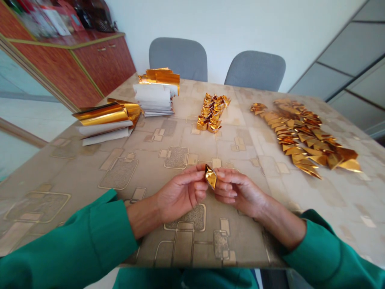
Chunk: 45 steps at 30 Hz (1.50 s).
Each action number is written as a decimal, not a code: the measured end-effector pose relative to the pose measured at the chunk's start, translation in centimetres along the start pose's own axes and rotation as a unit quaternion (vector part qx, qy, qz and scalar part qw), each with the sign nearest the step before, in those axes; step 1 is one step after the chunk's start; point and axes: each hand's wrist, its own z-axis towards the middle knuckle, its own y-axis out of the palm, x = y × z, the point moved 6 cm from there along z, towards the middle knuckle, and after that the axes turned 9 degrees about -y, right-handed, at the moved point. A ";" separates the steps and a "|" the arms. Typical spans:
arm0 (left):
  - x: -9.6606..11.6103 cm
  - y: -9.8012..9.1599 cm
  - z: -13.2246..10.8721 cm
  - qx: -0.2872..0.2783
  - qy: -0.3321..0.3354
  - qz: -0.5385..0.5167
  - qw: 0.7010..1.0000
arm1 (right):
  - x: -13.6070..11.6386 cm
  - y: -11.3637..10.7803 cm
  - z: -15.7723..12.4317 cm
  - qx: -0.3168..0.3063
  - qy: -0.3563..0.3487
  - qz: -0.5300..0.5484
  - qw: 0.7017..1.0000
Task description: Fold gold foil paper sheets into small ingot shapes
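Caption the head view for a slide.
Left hand and right hand pinch a folded gold foil piece over a patterned table.

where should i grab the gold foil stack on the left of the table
Probably pinch the gold foil stack along its near edge, thumb under, coming from your side: the white sheets lie flatter there, while the gold end curls up and looks loose.
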 end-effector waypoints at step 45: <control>0.2 -0.4 -0.3 0.099 0.108 0.237 0.960 | -2.5 0.1 -0.6 0.098 -0.111 -0.352 0.924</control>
